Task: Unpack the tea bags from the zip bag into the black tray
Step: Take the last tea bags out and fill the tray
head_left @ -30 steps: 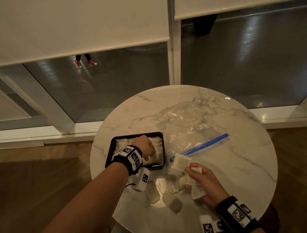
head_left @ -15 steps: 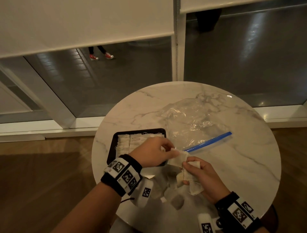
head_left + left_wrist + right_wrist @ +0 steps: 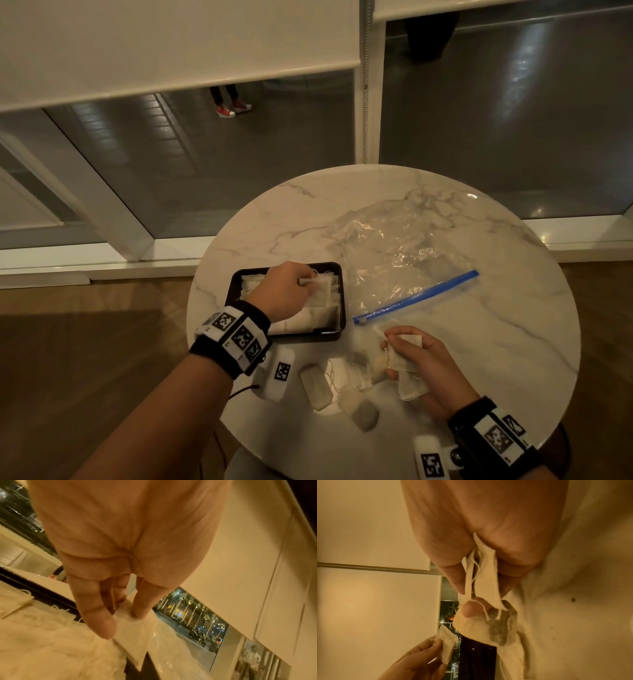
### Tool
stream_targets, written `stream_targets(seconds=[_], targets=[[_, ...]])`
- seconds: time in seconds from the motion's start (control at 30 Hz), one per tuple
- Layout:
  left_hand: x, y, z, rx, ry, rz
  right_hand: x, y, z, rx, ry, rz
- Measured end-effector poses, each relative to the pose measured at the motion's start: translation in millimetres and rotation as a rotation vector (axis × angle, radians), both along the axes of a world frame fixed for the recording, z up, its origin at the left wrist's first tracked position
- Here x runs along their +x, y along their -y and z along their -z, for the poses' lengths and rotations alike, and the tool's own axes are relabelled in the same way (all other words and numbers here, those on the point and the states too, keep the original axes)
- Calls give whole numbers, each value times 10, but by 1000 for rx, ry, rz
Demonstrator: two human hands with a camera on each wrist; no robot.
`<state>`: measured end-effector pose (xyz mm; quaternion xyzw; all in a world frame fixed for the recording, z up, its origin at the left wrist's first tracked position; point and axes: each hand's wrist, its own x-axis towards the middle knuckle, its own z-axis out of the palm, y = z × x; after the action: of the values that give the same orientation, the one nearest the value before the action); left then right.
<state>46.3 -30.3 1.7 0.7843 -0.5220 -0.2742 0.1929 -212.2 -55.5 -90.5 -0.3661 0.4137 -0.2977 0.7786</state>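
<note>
A black tray sits at the table's left front, with several white tea bags lying in it. My left hand hovers over the tray and pinches one tea bag between thumb and fingers; the left wrist view shows that tea bag under my fingertips. My right hand grips a small bunch of tea bags near the table's front; the right wrist view shows these tea bags with strings hanging. The clear zip bag with its blue zip strip lies flat behind.
Several loose tea bags lie on the round marble table between my hands. A window with blinds stands behind the table, and wooden floor surrounds it. The table's right side holds nothing but bare marble.
My left hand took a tea bag from the right hand's bunch and carried it left over the tray. The right hand stayed near the front edge.
</note>
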Motion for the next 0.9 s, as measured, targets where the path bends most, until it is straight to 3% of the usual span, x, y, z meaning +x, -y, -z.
stream_targets(seconds=[0.17, 0.33, 0.5, 0.7, 0.9], targets=[[27, 99, 149, 192, -28, 32, -3, 12, 85, 16, 1, 3], [-1, 152, 245, 253, 65, 134, -12, 27, 99, 29, 4, 13], [-20, 189, 334, 299, 132, 121, -6, 27, 103, 62, 26, 34], [4, 185, 338, 286, 153, 150, -6, 27, 125, 56, 23, 24], [201, 105, 206, 149, 80, 23, -17, 37, 145, 49, 24, 35]])
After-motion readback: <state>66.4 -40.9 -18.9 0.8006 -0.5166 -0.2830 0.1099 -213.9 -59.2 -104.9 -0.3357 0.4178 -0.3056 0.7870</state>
